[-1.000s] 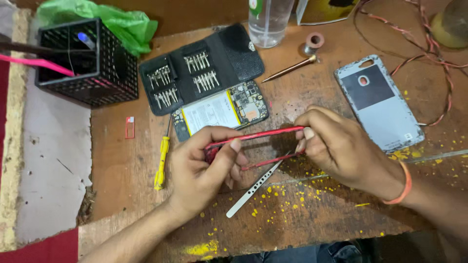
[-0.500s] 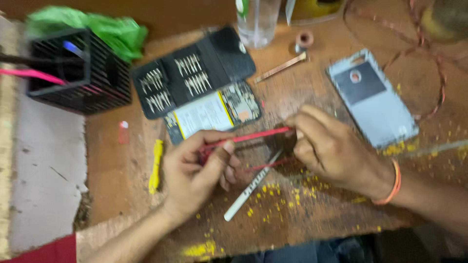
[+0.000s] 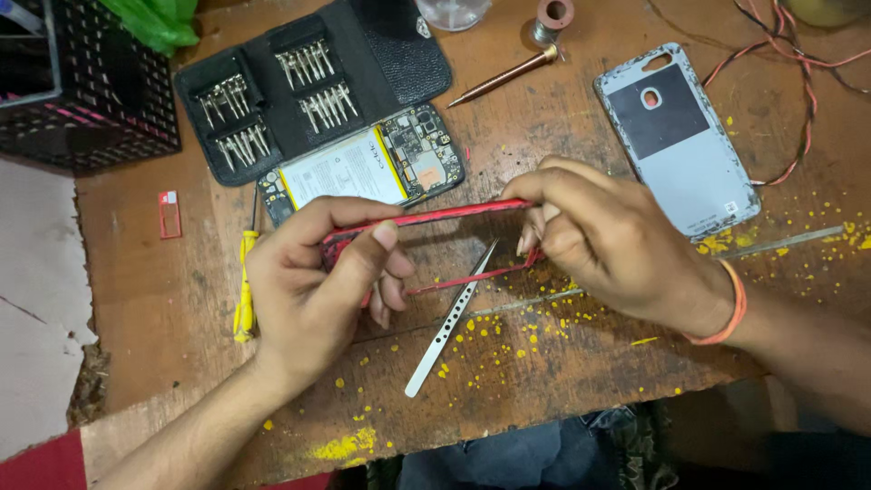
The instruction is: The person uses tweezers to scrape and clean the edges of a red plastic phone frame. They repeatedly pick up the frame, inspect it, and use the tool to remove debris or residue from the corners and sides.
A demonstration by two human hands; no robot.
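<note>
I see the left hand [image 3: 313, 295] and right hand [image 3: 603, 240] each pinching 1 end of the red phone frame [image 3: 426, 218], holding it off the wooden bench [image 3: 562, 381] so its edges stay reachable, near the opened phone [image 3: 363, 168].

1 head-worn view, steeply down, close over wooden workbench [image 3: 581, 118]

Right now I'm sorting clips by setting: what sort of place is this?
Probably a phone repair bench: an opened phone with its battery exposed, a screwdriver bit kit, and a detached back cover on a worn wooden table.
</note>
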